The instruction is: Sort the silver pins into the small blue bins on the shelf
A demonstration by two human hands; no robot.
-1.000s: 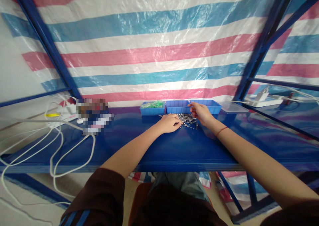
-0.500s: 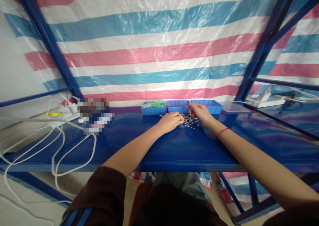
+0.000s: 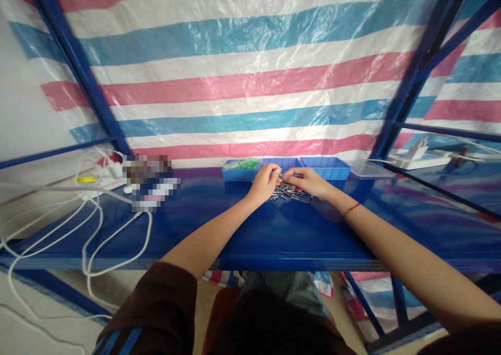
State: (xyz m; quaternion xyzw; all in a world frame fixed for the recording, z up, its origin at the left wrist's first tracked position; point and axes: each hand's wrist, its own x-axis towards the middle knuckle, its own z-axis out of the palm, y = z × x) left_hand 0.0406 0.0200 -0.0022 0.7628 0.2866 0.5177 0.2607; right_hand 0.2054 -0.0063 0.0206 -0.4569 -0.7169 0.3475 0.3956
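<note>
Left hand [image 3: 265, 182] and right hand [image 3: 307, 182] close together over the heap of thin, shiny silver metal pins [image 3: 288, 193], fingertips nearly meeting. Fingers bent and drawn in on both; can't tell whether either pinches a pin, contact spot too small. Heap sits on the smooth, glossy dark-blue tabletop [image 3: 254, 235], below and between the hands, pins crossing at all angles, some sticking out at the near edge.

Just behind: row of rectangular blue plastic bins. Left bin [image 3: 239, 175] holds crinkly clear-and-green plastic stuff; middle bin [image 3: 282, 162] partly hidden by the hands; right bin [image 3: 329, 171] has ribbed walls. Flat translucent plastic tray [image 3: 371, 172] beside it, on the right.

Backdrop: creased, shiny woven-plastic sheet [image 3: 242, 83], red/white/blue stripes. Smooth white cables [image 3: 145, 237] loop over the table edge, far left. Thin red cord [image 3: 352, 209] round right wrist.
</note>
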